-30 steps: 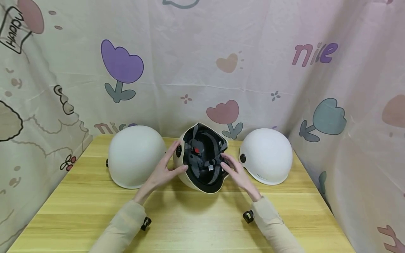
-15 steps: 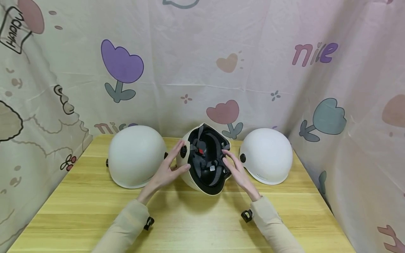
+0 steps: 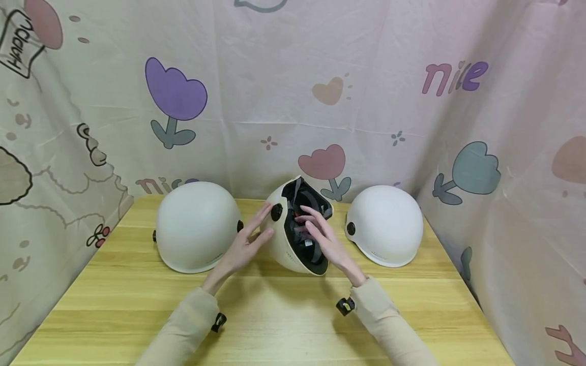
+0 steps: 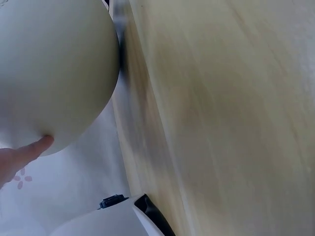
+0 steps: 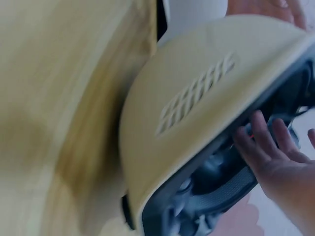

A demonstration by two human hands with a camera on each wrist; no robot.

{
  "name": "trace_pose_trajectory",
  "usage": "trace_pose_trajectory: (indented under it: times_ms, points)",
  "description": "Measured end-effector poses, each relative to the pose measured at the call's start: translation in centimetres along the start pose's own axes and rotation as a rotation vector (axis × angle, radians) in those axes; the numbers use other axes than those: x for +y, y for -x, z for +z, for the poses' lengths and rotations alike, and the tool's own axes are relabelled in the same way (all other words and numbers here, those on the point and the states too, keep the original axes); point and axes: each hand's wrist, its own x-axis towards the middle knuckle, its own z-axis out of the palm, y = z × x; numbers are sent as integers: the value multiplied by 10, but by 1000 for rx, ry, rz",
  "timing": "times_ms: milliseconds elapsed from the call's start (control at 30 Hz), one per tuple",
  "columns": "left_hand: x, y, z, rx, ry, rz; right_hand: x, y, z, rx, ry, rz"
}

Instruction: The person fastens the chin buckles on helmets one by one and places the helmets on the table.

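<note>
Left hand: the left hand (image 3: 242,249) is laying near-straight fingers along the shell, thumb spread apart, a fingertip touching it in the left wrist view; closing around nothing, probably bracing rather than lifting.

Right hand: the right hand (image 3: 327,241) is spreading loosely bent fingers over the hollow side, grasping nothing visible; contact with the lining (image 5: 216,194) inside, cannot tell.

Middle helmet: the middle helmet (image 3: 286,251) is lying tilted between both hands, hollow facing right and toward the person, apparently resting on its curved shell; likely prone to rolling, hence the steadying touch.

Strap: a grey strap (image 3: 296,190) is hanging across the hollow.

Side helmets: the left helmet (image 3: 199,226) and right helmet (image 3: 389,223) are sitting dome up, apparently steady on their rims, needing no hand.

Table: the wooden table (image 3: 284,325) is supporting all three.
</note>
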Motion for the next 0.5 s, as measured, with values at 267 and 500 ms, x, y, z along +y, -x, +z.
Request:
trace_pose_trajectory:
  times_ms: [267,500]
  points:
    - [0,-7,3,-9,-62,80,-17,-8,8,16,78,-1]
    - [4,-8,4,-25,-65,48,-20,-15,6,15,105,-76]
